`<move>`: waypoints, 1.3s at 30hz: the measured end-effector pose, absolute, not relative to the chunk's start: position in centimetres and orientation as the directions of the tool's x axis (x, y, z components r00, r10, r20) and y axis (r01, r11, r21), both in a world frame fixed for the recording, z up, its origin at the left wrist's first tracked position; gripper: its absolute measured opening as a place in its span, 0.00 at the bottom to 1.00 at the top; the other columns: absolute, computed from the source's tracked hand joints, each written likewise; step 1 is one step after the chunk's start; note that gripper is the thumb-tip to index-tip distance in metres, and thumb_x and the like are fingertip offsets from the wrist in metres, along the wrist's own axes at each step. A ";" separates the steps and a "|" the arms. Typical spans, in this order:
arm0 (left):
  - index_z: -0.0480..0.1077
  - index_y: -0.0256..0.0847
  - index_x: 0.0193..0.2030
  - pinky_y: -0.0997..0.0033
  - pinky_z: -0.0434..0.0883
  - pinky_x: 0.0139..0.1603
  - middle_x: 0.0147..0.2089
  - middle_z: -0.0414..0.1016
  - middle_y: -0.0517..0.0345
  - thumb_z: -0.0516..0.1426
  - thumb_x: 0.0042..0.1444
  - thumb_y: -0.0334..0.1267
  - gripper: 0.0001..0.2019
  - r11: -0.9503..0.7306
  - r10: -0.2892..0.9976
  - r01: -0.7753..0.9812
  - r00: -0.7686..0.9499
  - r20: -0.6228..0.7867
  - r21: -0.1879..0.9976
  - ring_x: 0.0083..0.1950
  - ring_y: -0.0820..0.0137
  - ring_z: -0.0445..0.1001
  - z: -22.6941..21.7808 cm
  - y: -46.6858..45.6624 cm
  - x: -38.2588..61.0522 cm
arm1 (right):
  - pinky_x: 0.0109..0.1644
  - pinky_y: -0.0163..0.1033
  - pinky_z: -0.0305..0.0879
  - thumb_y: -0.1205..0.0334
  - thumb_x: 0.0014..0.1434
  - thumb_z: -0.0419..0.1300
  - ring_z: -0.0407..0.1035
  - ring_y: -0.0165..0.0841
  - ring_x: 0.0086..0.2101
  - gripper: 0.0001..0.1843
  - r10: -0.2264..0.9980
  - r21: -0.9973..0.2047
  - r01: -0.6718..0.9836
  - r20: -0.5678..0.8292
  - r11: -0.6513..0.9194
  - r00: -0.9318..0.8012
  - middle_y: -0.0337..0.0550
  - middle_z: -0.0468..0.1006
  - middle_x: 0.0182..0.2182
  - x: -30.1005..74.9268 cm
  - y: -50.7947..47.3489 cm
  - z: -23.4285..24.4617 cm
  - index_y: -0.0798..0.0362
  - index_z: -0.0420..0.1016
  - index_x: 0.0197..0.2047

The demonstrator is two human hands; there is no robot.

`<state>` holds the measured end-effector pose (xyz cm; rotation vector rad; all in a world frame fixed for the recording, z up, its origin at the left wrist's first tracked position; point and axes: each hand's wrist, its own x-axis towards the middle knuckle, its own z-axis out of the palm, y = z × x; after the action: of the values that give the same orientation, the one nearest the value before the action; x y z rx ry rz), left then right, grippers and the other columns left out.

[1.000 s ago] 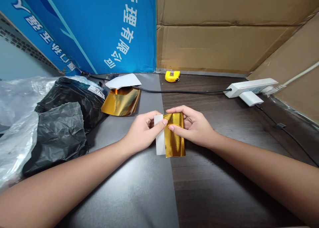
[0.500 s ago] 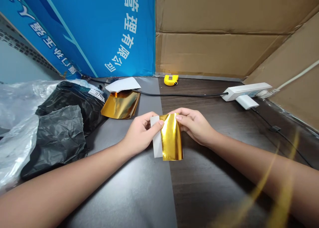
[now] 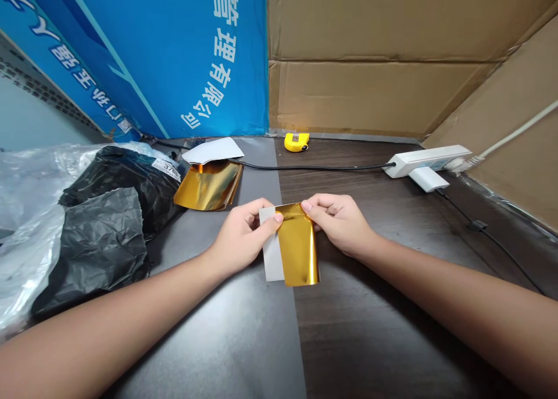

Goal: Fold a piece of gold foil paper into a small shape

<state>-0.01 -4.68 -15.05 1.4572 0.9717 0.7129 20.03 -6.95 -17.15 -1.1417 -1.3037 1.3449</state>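
A shiny gold foil sheet (image 3: 297,251) hangs upright between my hands, its right side curling. A pale grey-white strip (image 3: 272,254) shows along its left side; I cannot tell whether it is the sheet's own back or a separate piece. My left hand (image 3: 244,230) pinches the top left, thumb lying over the line where pale and gold meet. At the top right corner, my right hand (image 3: 337,220) grips the gold foil sheet between thumb and fingers. Behind my left hand lies a stack of gold foil sheets (image 3: 209,185), partly covered by a white sheet (image 3: 214,151).
Black plastic bags (image 3: 98,245) and clear plastic wrap (image 3: 30,184) are heaped at the left. A yellow tape measure (image 3: 296,142) sits near the cardboard wall (image 3: 349,97). A black cable (image 3: 314,168) runs across the table to a white power strip (image 3: 429,160) at the right.
My right thumb has shifted slightly left and now sits at the sheet's top corner. The gold surface has tilted and reflects less. The blurred yellow streaks at lower right are gone.
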 end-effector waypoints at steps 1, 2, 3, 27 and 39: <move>0.65 0.32 0.30 0.87 0.61 0.27 0.26 0.65 0.64 0.61 0.53 0.53 0.22 0.032 0.879 0.163 0.464 -0.106 0.986 0.27 0.87 0.63 -15.1 -4.7 0.0 | 0.31 0.33 0.68 0.32 0.54 0.68 0.68 0.27 0.27 0.31 0.989 -1.000 0.000 -0.017 -0.017 -0.146 0.43 0.75 0.27 20.0 -6.9 -17.1 0.56 0.74 0.32; 0.66 0.32 0.31 0.87 0.62 0.27 0.26 0.65 0.63 0.62 0.53 0.54 0.22 0.034 0.882 0.163 0.459 -0.107 0.986 0.27 0.87 0.63 -15.1 -4.7 0.0 | 0.31 0.33 0.68 0.32 0.55 0.67 0.68 0.27 0.27 0.31 0.990 -1.000 0.006 -0.014 -0.013 -0.144 0.43 0.75 0.27 20.0 -7.0 -17.1 0.56 0.74 0.32; 0.66 0.32 0.31 0.87 0.62 0.28 0.27 0.66 0.63 0.62 0.52 0.54 0.23 0.037 0.886 0.161 0.450 -0.107 0.986 0.27 0.86 0.64 -15.1 -4.7 0.0 | 0.31 0.34 0.68 0.31 0.55 0.67 0.69 0.27 0.27 0.32 0.989 -1.000 0.008 -0.013 -0.012 -0.147 0.43 0.75 0.27 20.0 -7.0 -17.0 0.56 0.74 0.32; 0.64 0.35 0.32 0.85 0.64 0.29 0.29 0.66 0.63 0.62 0.53 0.57 0.24 0.005 0.976 0.072 0.217 -0.020 0.997 0.29 0.85 0.65 -15.9 -4.4 -0.2 | 0.21 0.33 0.72 0.35 0.57 0.66 0.73 0.31 0.20 0.29 0.887 -0.977 0.200 -0.155 -0.073 -0.434 0.42 0.76 0.22 20.3 -7.3 -16.5 0.55 0.67 0.32; 0.73 0.38 0.36 0.78 0.54 0.37 0.30 0.73 0.61 0.57 0.56 0.47 0.13 -0.245 0.962 0.775 0.271 0.045 0.582 0.33 0.81 0.64 -15.3 -4.1 -0.9 | 0.25 0.32 0.53 0.50 0.66 0.61 0.60 0.23 0.18 0.20 0.902 -0.655 0.627 0.226 0.421 -0.369 0.33 0.71 0.18 23.7 -5.3 -16.7 0.59 0.79 0.49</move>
<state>-0.85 -4.12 -15.33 2.0977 1.5651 0.5546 23.67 -5.27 -16.72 -1.2883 -2.1156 0.6361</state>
